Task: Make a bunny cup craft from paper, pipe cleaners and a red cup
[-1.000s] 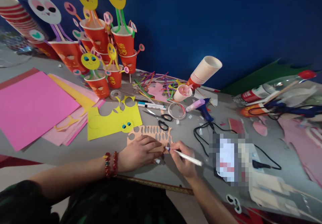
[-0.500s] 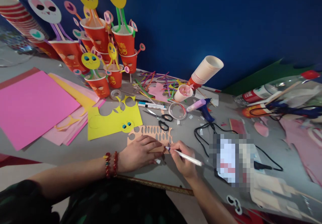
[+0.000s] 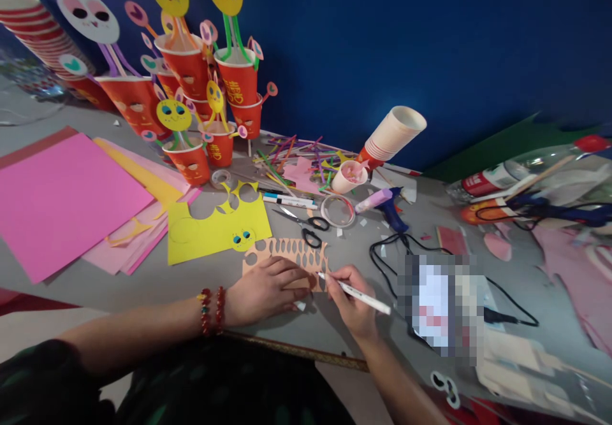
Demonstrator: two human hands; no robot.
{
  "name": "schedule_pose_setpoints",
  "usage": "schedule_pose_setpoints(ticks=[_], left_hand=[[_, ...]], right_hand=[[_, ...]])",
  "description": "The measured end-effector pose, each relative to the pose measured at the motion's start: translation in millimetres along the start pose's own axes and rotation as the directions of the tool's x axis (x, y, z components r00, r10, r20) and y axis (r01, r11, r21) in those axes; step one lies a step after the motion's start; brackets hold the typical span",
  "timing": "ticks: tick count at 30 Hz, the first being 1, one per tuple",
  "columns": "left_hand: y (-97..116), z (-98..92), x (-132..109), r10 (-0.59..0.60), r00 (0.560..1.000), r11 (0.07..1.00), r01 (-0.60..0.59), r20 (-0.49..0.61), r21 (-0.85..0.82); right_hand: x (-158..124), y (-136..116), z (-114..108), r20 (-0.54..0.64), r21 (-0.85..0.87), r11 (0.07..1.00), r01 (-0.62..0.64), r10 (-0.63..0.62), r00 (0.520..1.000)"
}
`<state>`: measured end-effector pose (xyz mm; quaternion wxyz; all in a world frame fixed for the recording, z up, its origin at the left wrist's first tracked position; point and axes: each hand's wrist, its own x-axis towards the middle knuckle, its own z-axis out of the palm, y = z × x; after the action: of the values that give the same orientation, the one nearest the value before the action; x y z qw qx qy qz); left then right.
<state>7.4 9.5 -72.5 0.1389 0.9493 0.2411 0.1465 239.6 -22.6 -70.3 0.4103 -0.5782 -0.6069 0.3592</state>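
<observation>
My left hand (image 3: 268,288) lies flat with its fingers stretched to the right over a peach-coloured card sheet (image 3: 287,248) full of oval cut-outs. Whatever lies under its fingertips is hidden. My right hand (image 3: 354,304) is closed on a white marker pen (image 3: 366,297), tilted with its tip by my left fingertips at the sheet's right side. Behind the sheet lie black-handled scissors (image 3: 312,237). A yellow card (image 3: 205,246) with round cut-outs and a small yellow face disc (image 3: 243,239) is to the left.
Red cups with paper figures (image 3: 236,84) stand at the back left, beside pink paper sheets (image 3: 76,189). Marker pens (image 3: 289,200), a tape roll (image 3: 337,211), a blue glue gun (image 3: 394,211) and upright white cups (image 3: 392,133) sit behind. A black cable (image 3: 382,240) loops at right.
My right hand has shifted slightly right, and the marker's tip has lifted a little from beside my left fingertips. My left hand stays in place on the sheet.
</observation>
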Motion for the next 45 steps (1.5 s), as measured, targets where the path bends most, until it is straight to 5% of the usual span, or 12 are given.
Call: schedule_pose_setpoints(ticks=[17, 45], left_hand=[[-0.8, 1.7, -0.9, -0.002, 1.000, 1.000, 0.002, -0.027, -0.025], [0.3, 1.6, -0.2, -0.012, 1.000, 1.000, 0.012, -0.006, -0.013]], right_hand=[[-2.1, -5.4, -6.6, 0.126, -0.027, 0.996, 0.086, -0.082, 0.989], [1.1, -7.1, -6.0, 0.124, -0.135, 0.974, 0.183, -0.167, 0.978]])
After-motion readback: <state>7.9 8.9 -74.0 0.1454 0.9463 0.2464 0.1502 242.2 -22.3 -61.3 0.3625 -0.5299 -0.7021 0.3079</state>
